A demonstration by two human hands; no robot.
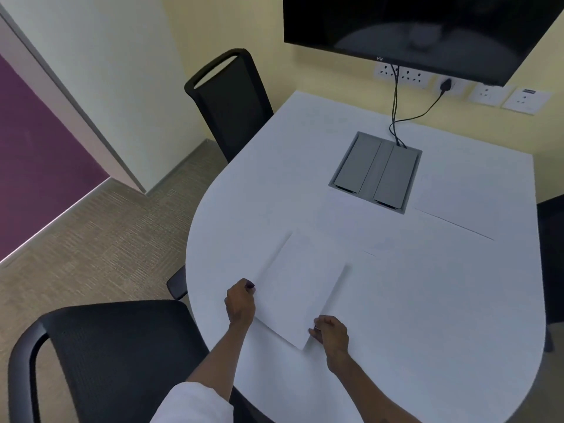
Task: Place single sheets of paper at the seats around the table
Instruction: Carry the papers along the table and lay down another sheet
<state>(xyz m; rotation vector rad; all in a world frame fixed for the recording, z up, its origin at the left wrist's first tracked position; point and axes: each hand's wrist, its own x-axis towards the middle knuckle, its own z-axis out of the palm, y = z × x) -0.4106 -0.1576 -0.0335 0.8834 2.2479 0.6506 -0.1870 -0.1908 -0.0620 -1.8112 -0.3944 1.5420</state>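
A white sheet of paper (300, 285) lies tilted on the white table (427, 331), near its left curved edge. My left hand (240, 302) grips the sheet's left edge with pinched fingers. At the sheet's near corner, my right hand (331, 331) pinches the paper. Another white sheet (467, 203) lies flat at the far right of the table, by the chair there. A faint edge of what may be a third sheet shows mid-table; I cannot tell for sure.
A black mesh chair (113, 358) stands at the near left, another black chair (232, 99) at the far left, and a third chair (552, 257) at the right edge. A grey cable box (377, 172) with cables sits in the table. A dark screen (421, 29) hangs on the wall.
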